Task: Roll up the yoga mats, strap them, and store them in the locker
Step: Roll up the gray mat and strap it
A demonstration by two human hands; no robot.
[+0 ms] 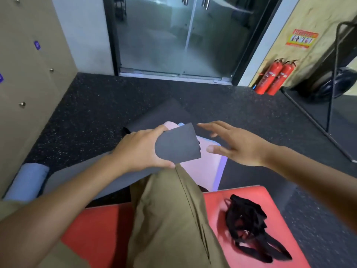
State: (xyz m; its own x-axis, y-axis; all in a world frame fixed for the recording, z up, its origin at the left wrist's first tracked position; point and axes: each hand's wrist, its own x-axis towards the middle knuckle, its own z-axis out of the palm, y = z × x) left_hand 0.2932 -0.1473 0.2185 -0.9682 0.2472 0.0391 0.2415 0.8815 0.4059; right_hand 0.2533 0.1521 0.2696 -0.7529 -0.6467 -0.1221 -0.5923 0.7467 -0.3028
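My left hand [143,149] grips the curled end of a dark grey yoga mat [177,144], lifted over my knee, and the rest of that mat runs away across the floor. My right hand [231,144] hovers open just right of the mat's end, fingers spread, touching nothing. Under the grey mat lies a pink mat [204,165] with a light blue edge. A rolled light blue mat [27,180] lies by the lockers [29,74] at the left. A red mat [100,229] lies flat beneath my legs, with a heap of black straps [249,223] on it.
Glass doors [173,35] stand ahead. Two red fire extinguishers [274,78] lean at the right wall, beside a black metal frame [336,74] and a weight plate. The floor is dark speckled rubber [92,105].
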